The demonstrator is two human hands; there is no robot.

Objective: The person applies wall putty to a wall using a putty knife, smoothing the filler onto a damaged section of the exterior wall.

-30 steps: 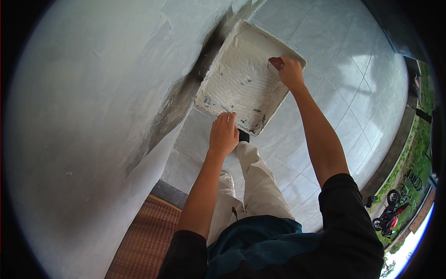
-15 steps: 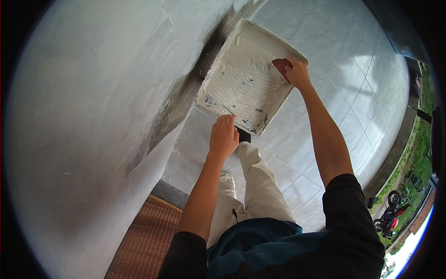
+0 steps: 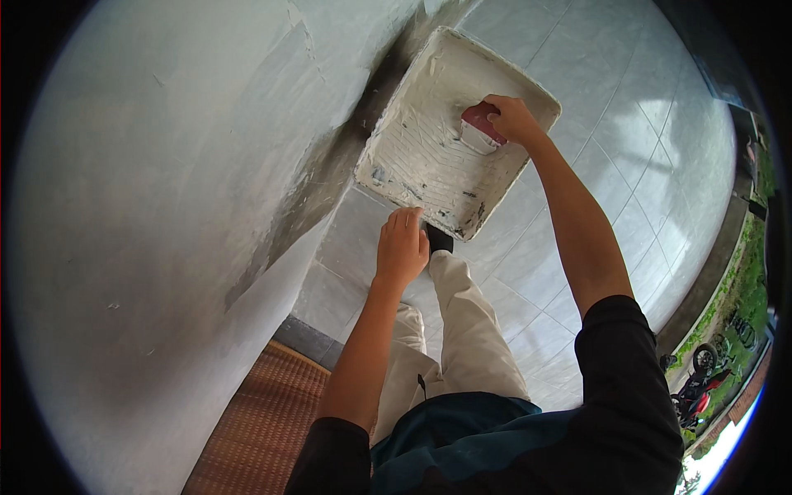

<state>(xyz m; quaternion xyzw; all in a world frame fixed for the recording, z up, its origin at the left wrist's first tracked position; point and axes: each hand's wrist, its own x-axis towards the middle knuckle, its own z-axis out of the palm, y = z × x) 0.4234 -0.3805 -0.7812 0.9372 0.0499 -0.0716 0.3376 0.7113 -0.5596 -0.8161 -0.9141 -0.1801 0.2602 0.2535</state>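
Observation:
A white, plaster-smeared rectangular tray point(image 3: 421, 157) is held up in front of me above the tiled floor. My left hand point(image 3: 401, 246) grips its near edge from below. My right hand point(image 3: 511, 118) is inside the tray, shut on a small red scraper point(image 3: 478, 125) whose blade is coated with white putty and presses against the tray's bottom. My legs in light trousers and a dark shoe point(image 3: 439, 239) show under the tray.
A pale plastered wall point(image 3: 181, 206) fills the left side, with a dark rough strip along its base. Grey floor tiles point(image 3: 643, 165) spread to the right. A brown woven mat point(image 3: 264, 429) lies at lower left. Grass and a parked motorcycle point(image 3: 701, 384) lie beyond the floor's edge.
My right hand moved from the tray's far rim into the tray, and the red scraper now shows against its bottom. The tray and my left hand stayed almost in place.

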